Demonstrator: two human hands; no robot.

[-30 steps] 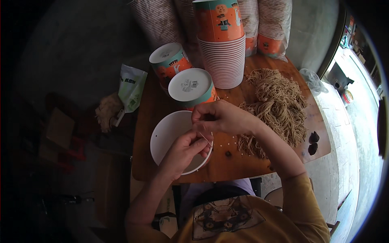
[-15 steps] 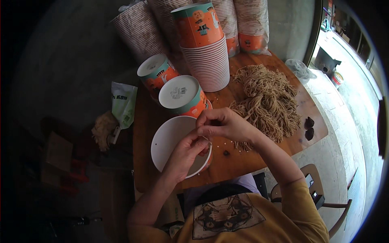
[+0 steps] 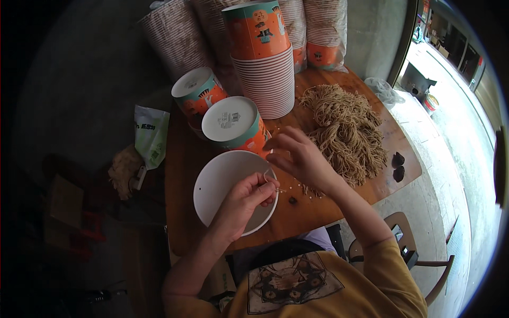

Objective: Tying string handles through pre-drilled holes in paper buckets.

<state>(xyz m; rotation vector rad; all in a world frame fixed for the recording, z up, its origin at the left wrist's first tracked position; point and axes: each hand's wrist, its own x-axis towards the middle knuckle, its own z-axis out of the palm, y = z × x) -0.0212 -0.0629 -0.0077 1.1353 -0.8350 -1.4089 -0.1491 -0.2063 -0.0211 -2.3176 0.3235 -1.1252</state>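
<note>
My left hand is closed above the right side of a white paper bucket. Between its thumb and fingers is a thin pale cord, with a loop rising over the fingertips and a short end showing at the right. My right hand is raised a little beyond and to the right, thumb and fingers apart, and nothing shows between them. Beside that hand is a big heap of tan cords on the wooden table.
Upside-down printed buckets stand behind the white one, near a tall stack of buckets. More wrapped stacks line the wall. Two dark pieces lie near the table's right edge. A green-white bag is at the left.
My right hand has parted from the left, and its fingers have spread. The left hand stays at the bucket, still gripping the cord. The whole view has shifted slightly.
</note>
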